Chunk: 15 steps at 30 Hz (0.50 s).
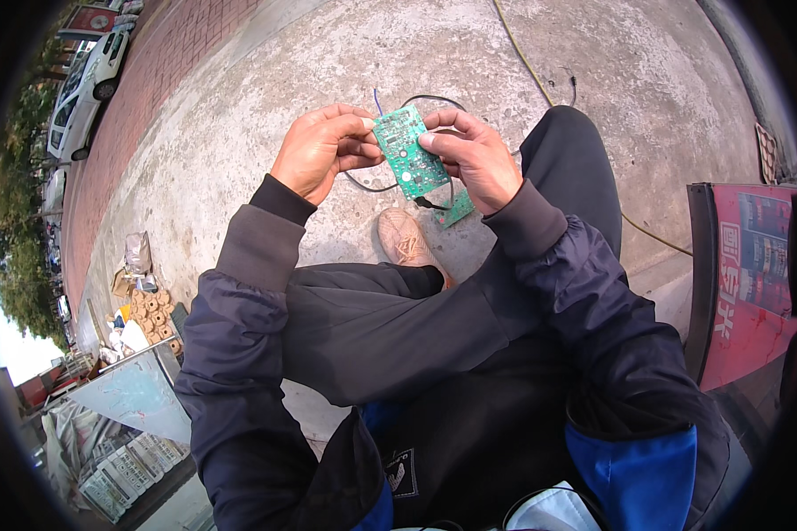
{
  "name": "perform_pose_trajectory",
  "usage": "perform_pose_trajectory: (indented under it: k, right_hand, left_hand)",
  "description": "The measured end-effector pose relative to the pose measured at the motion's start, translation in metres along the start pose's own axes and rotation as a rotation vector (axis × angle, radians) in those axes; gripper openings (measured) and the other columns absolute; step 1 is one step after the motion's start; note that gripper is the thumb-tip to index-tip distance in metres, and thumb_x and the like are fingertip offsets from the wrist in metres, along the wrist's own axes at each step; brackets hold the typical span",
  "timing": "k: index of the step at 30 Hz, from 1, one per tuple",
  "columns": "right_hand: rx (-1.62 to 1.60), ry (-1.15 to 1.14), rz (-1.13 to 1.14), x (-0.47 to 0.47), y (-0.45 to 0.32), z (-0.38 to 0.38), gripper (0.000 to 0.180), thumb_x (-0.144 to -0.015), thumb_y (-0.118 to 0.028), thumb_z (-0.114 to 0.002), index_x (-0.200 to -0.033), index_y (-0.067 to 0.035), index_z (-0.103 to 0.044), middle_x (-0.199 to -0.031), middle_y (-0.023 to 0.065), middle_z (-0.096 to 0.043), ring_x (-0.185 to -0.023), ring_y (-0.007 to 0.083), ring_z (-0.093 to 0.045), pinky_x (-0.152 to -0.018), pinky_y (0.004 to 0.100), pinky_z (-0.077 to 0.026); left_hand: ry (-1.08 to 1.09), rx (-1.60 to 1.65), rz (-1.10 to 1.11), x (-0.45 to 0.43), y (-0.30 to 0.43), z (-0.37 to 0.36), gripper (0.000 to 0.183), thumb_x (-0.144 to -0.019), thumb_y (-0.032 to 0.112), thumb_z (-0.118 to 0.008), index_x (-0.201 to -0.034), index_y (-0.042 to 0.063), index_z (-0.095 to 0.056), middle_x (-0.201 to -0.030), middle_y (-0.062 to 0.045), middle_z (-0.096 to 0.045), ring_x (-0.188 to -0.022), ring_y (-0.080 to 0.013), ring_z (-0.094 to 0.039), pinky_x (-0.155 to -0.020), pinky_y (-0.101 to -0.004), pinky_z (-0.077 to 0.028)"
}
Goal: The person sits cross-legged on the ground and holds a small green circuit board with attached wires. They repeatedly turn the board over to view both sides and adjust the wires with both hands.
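Note:
Both hands hold a green printed circuit board (pixel 415 158) above the concrete ground, its solder side with small chips facing me. My left hand (pixel 332 143) pinches the board's upper left edge between thumb and fingers. At the opposite edge, my right hand (pixel 475 149) has its thumb on the board's face and its fingers behind. A black cable (pixel 432 98) loops behind the board, and a black plug or connector (pixel 425 202) hangs at its lower edge. A blue wire (pixel 376 101) sticks up past the top. Below, a second green circuit board (pixel 457 210) is partly hidden by my right hand.
My shoe (pixel 405 239) rests on the concrete under the boards. A yellow-green cable (pixel 528 63) runs along the ground to the right. Egg trays (pixel 151 315) and scraps lie at left. A red printed panel (pixel 747 285) stands at right; a white car (pixel 86 96) is parked beyond the brick paving.

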State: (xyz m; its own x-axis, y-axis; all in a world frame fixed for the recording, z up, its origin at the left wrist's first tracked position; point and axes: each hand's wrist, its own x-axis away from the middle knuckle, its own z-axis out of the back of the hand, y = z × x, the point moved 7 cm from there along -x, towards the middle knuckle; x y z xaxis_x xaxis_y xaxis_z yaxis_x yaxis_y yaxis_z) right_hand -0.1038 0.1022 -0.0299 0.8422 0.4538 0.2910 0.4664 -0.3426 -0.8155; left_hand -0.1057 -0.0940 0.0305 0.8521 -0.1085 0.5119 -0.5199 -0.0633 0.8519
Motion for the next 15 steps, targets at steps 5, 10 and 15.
perform_pose_trajectory:
  k: [5, 10, 15]
  right_hand:
    - [0.002, 0.012, -0.002, -0.0002, 0.0010, 0.0003, 0.021, -0.099, -0.010, -0.069, -0.119, -0.006, -0.063, -0.100, 0.0025, -0.072, -0.082, 0.0064, -0.067, -0.073, 0.0224, -0.052]
    - [-0.015, 0.001, -0.002, 0.0005, -0.0003, -0.0005, 0.022, -0.099, -0.010, -0.069, -0.119, -0.004, -0.062, -0.101, 0.0042, -0.073, -0.084, 0.0082, -0.070, -0.074, 0.0234, -0.054]
    - [-0.018, 0.011, -0.003, 0.0013, -0.0004, -0.0007, 0.022, -0.099, -0.010, -0.070, -0.120, -0.007, -0.062, -0.102, 0.0028, -0.073, -0.085, 0.0072, -0.068, -0.075, 0.0227, -0.052]
  left_hand:
    - [-0.005, 0.004, -0.003, -0.0003, -0.0004, 0.0005, 0.018, -0.099, 0.009, -0.063, -0.114, -0.002, -0.062, -0.091, -0.010, -0.070, -0.080, -0.0179, -0.072, -0.080, -0.0360, -0.064]
    - [-0.007, 0.002, -0.001, -0.0013, -0.0011, 0.0010, 0.018, -0.099, 0.009, -0.062, -0.114, -0.002, -0.062, -0.091, -0.010, -0.070, -0.081, -0.0174, -0.072, -0.081, -0.0363, -0.064]
    - [-0.008, 0.002, -0.005, -0.0014, -0.0009, 0.0002, 0.017, -0.099, 0.008, -0.062, -0.113, -0.002, -0.063, -0.092, -0.009, -0.070, -0.081, -0.0172, -0.072, -0.082, -0.0363, -0.064]
